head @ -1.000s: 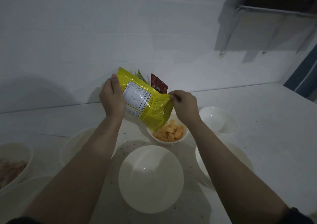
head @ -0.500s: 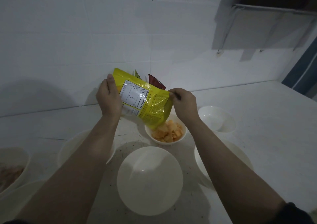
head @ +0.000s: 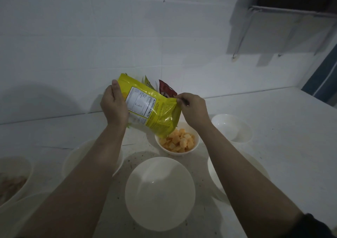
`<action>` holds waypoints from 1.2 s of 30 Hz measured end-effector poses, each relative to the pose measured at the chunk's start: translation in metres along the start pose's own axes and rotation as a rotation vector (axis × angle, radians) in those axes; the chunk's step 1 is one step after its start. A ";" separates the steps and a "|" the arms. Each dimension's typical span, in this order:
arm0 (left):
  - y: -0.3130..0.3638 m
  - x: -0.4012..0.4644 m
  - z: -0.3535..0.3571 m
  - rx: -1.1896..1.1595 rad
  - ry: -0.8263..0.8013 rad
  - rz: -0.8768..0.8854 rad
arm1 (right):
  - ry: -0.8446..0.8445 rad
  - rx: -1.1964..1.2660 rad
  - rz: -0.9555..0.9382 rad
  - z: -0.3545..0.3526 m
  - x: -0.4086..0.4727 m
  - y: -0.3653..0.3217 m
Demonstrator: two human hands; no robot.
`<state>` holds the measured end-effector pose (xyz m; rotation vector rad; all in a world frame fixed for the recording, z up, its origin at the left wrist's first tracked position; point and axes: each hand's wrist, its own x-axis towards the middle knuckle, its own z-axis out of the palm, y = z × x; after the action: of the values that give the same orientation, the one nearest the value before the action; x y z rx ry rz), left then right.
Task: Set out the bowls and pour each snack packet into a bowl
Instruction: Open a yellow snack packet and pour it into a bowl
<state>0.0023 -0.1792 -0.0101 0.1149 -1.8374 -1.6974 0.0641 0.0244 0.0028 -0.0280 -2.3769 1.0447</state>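
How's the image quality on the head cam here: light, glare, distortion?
Head view: dim, bluish light overall; specular glare on the yellow packet held between the left hand and right hand; soft arm shadows over the large bowl; wide-angle bending of the counter edge; the nutrition label is readable, its fine print is not.

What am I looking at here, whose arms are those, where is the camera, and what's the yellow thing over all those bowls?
There is no machine here. A person wears a camera on the head, looking forward and down, so the two arms reaching in from below are the wearer's own. The left hand grips one side of a yellow snack packet, and the right hand pinches its other edge. The packet is tilted, its low corner over a small white bowl that holds orange snack pieces. On the white counter around it stand more white bowls, including a large bowl nearest the camera and a small bowl at the right. Behind the packet, more packets lean at the wall, one dark red packet among them.
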 end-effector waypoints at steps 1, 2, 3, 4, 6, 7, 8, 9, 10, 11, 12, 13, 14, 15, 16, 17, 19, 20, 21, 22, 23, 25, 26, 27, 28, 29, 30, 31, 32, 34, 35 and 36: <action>0.000 0.000 0.000 -0.003 -0.002 0.001 | 0.006 0.004 -0.001 0.000 0.001 0.000; 0.001 -0.001 0.001 -0.008 -0.005 -0.005 | 0.009 0.010 -0.001 -0.001 0.001 0.000; 0.001 -0.001 0.000 -0.010 -0.005 -0.012 | 0.004 0.011 -0.003 -0.001 0.001 0.000; 0.000 -0.001 0.000 -0.008 -0.005 -0.015 | -0.001 0.011 -0.006 -0.001 0.000 0.000; -0.001 -0.001 0.000 -0.014 -0.009 -0.018 | 0.009 0.019 0.000 0.000 0.000 0.002; -0.001 -0.001 0.000 -0.017 -0.009 -0.019 | 0.012 0.019 0.003 0.001 0.001 0.003; -0.001 -0.002 -0.001 -0.015 -0.007 -0.021 | 0.011 0.018 0.005 0.001 0.001 0.003; -0.002 -0.002 -0.001 -0.015 -0.006 -0.026 | 0.014 0.019 0.012 0.002 0.001 0.004; -0.002 -0.002 -0.001 -0.027 -0.009 -0.035 | 0.024 0.023 0.021 0.003 0.001 0.004; -0.002 -0.002 -0.001 -0.043 -0.014 -0.044 | 0.037 0.025 0.028 0.004 0.001 0.003; -0.001 -0.003 -0.002 -0.053 -0.015 -0.049 | 0.048 0.027 0.031 0.005 0.001 0.002; 0.000 -0.003 -0.003 -0.054 -0.010 -0.048 | 0.055 0.032 0.030 0.006 0.000 0.002; 0.002 -0.004 -0.003 -0.057 -0.007 -0.049 | 0.061 0.039 0.027 0.007 0.000 0.001; 0.002 -0.003 -0.004 -0.058 -0.002 -0.052 | 0.066 0.044 0.020 0.007 -0.001 0.000; 0.003 -0.003 -0.005 -0.059 0.004 -0.055 | 0.070 0.048 0.012 0.008 -0.001 -0.001; 0.003 -0.003 -0.006 -0.060 0.010 -0.058 | 0.071 0.051 0.006 0.008 -0.002 -0.002; 0.001 -0.001 -0.009 -0.063 0.023 -0.068 | 0.075 0.072 0.000 0.009 -0.002 -0.004; -0.001 0.000 -0.010 -0.061 0.028 -0.075 | 0.079 0.089 -0.003 0.009 -0.002 -0.005; 0.000 0.001 -0.011 -0.058 0.034 -0.081 | 0.083 0.110 -0.007 0.009 -0.003 -0.006; 0.002 0.001 -0.012 -0.057 0.039 -0.086 | 0.088 0.129 -0.013 0.008 -0.003 -0.008; 0.004 0.001 -0.013 -0.056 0.048 -0.085 | 0.092 0.147 -0.021 0.007 -0.004 -0.009; 0.010 0.000 -0.014 -0.062 0.059 -0.070 | 0.100 0.185 -0.035 0.005 -0.005 -0.011; 0.013 -0.002 -0.014 -0.065 0.066 -0.065 | 0.104 0.206 -0.040 0.004 -0.005 -0.012; 0.016 -0.004 -0.014 -0.069 0.071 -0.064 | 0.108 0.230 -0.043 0.003 -0.006 -0.012; 0.018 -0.008 -0.013 -0.071 0.075 -0.063 | 0.113 0.254 -0.044 0.001 -0.006 -0.012; 0.021 -0.011 -0.011 -0.063 0.081 -0.063 | 0.116 0.276 -0.044 -0.001 -0.006 -0.011; 0.023 -0.014 -0.009 -0.051 0.091 -0.062 | 0.116 0.296 -0.047 -0.004 -0.007 -0.009; 0.026 -0.017 -0.008 -0.037 0.102 -0.062 | 0.113 0.312 -0.053 -0.008 -0.007 -0.007; 0.028 -0.020 -0.006 -0.024 0.114 -0.062 | 0.107 0.324 -0.059 -0.011 -0.008 -0.005; 0.031 -0.025 -0.001 -0.024 0.137 -0.064 | 0.088 0.343 -0.067 -0.020 -0.008 -0.001; 0.033 -0.028 0.002 -0.033 0.149 -0.066 | 0.079 0.350 -0.072 -0.026 -0.008 0.001; 0.036 -0.032 0.006 -0.038 0.159 -0.065 | 0.072 0.356 -0.078 -0.032 -0.008 0.004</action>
<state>0.0371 -0.1529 0.0110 0.2880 -1.7004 -1.7147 0.0852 0.0469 0.0143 0.1522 -2.0799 1.3877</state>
